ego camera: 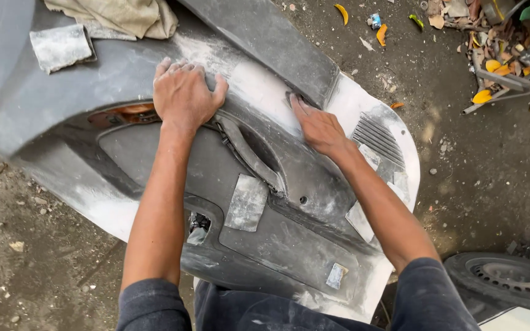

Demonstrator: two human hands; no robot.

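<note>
A large grey plastic car bumper (289, 239) lies across my lap, dusted white and patched in places. My left hand (182, 95) lies flat on its upper surface, fingers spread over a pale sanded area. My right hand (317, 125) presses on the whitish filler patch (259, 92) beside a raised ridge; its fingertips are pressed down and partly hidden, and I cannot see whether anything lies beneath them. Neither hand visibly holds a thing.
A grey sanding block (61, 46) and a beige rag (121, 17) rest on the bumper at top left. A tyre (504, 279) lies on the dirt at lower right. Leaves and scrap (504, 49) litter the ground at top right.
</note>
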